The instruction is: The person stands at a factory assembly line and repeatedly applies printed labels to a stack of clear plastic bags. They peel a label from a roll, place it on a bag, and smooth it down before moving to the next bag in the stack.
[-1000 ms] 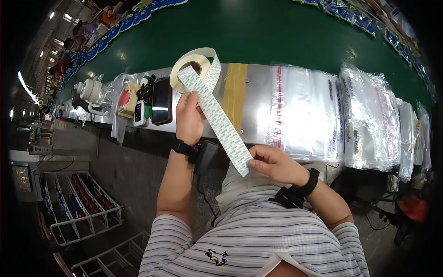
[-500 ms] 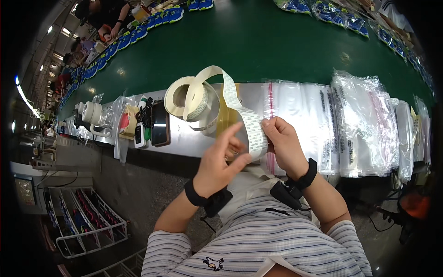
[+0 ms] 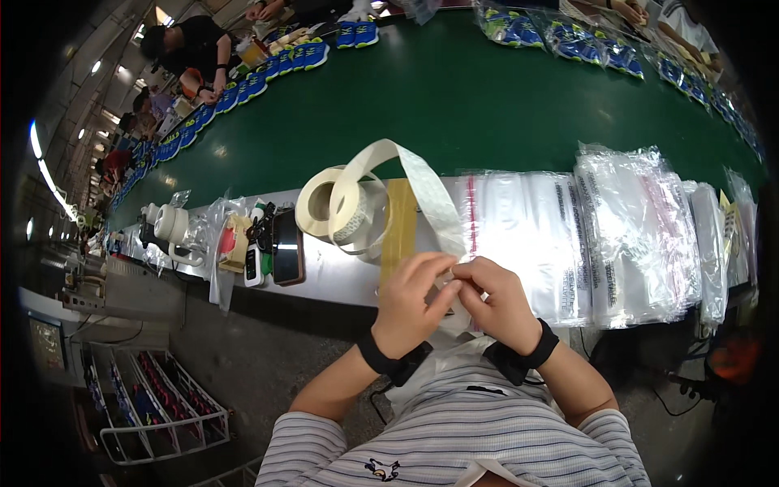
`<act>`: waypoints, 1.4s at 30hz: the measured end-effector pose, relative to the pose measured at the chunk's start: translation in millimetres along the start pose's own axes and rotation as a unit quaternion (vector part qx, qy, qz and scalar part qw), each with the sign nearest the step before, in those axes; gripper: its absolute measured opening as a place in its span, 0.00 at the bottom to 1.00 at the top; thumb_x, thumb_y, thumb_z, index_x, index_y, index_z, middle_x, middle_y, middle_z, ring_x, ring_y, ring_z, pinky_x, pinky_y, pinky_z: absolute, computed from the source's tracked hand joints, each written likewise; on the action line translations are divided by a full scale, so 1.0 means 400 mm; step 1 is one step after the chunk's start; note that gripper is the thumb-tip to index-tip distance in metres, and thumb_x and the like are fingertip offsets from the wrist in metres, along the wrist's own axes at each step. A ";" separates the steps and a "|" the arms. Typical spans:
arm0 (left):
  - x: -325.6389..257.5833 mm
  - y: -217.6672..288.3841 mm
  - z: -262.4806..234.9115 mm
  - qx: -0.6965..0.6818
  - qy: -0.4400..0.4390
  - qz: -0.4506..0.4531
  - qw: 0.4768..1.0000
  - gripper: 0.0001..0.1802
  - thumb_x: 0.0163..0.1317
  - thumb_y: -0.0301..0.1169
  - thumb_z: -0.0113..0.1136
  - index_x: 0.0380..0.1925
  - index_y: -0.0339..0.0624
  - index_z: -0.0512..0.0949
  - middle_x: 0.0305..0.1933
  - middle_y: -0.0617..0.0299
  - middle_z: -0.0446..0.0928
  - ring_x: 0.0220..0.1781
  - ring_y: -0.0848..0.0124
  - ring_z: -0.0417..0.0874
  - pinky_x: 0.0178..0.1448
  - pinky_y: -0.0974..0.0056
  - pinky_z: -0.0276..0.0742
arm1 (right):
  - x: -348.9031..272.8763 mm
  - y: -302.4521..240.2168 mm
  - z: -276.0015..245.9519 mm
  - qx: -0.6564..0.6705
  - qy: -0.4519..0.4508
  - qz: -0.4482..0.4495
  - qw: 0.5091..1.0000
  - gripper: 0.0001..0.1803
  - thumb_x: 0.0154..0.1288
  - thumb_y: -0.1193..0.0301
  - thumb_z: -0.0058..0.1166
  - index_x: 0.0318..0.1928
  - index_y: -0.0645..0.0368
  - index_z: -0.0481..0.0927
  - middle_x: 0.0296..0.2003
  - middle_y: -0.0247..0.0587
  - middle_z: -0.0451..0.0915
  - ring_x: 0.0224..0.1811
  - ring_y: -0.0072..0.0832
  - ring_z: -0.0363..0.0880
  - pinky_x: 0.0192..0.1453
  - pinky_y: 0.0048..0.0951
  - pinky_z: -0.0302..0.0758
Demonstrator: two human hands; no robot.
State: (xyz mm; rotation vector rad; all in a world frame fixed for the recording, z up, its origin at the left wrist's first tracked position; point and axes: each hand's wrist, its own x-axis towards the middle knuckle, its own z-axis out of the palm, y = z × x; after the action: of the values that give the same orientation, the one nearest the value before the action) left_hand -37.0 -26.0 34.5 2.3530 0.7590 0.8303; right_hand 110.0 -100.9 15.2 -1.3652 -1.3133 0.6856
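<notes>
A roll of pale label tape (image 3: 318, 200) stands on the metal table edge. From it a long label strip (image 3: 426, 188) loops up and comes down to my hands. My right hand (image 3: 501, 302) is closed, thumb and fingers pinching the strip's lower part. Beside it, my left hand (image 3: 410, 304) has curled fingers, with thumb and forefinger closing at the strip close to the right fingertips. The fingers partly hide the strip's end. To the right lie clear plastic bags (image 3: 527, 243) in a flat stack, near my right hand.
More plastic bags (image 3: 637, 235) lie farther right. Left of the roll are a phone (image 3: 287, 247), a small white device (image 3: 254, 266) and a tape dispenser (image 3: 170, 227). Blue shoes (image 3: 251, 85) line the green belt (image 3: 389, 97). A co-worker (image 3: 195, 53) stands far left; a rack (image 3: 154, 406) is lower left.
My left hand has moved right and up to the strip, its spread fingers now curled in. The right hand has lowered in the view, and the strip's loop hangs differently.
</notes>
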 end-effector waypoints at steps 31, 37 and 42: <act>-0.050 -0.070 0.127 0.047 -0.128 -0.025 0.990 0.32 0.65 0.50 0.50 0.60 0.38 0.66 0.64 0.50 0.65 0.67 0.52 0.62 0.67 0.45 0.59 | 0.008 0.168 -0.072 -0.045 0.019 0.070 0.996 0.19 0.76 0.63 0.35 0.40 0.68 0.73 0.33 0.41 0.74 0.36 0.27 0.71 0.44 0.28 0.70; -0.007 -0.091 0.016 0.232 -0.144 -0.152 0.950 0.34 0.60 0.53 0.54 0.58 0.40 0.70 0.65 0.46 0.64 0.62 0.52 0.68 0.57 0.47 0.69 | -0.093 0.189 -0.130 -0.342 0.091 -0.008 0.935 0.12 0.54 0.78 0.54 0.40 0.65 0.74 0.41 0.53 0.74 0.48 0.48 0.70 0.53 0.43 0.68; 0.006 -0.032 -0.010 0.104 -0.065 -0.071 0.990 0.24 0.56 0.40 0.62 0.50 0.38 0.76 0.47 0.52 0.79 0.36 0.56 0.83 0.38 0.58 0.79 | -0.050 0.148 -0.061 -0.387 0.102 0.029 0.916 0.24 0.43 0.67 0.69 0.39 0.63 0.73 0.48 0.52 0.71 0.57 0.51 0.65 0.59 0.49 0.62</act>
State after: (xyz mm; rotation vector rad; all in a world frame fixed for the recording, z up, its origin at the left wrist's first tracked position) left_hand -42.5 -14.3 30.2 2.4706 0.9861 0.5536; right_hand 147.2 -116.2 -38.4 -2.0452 -1.4358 0.0188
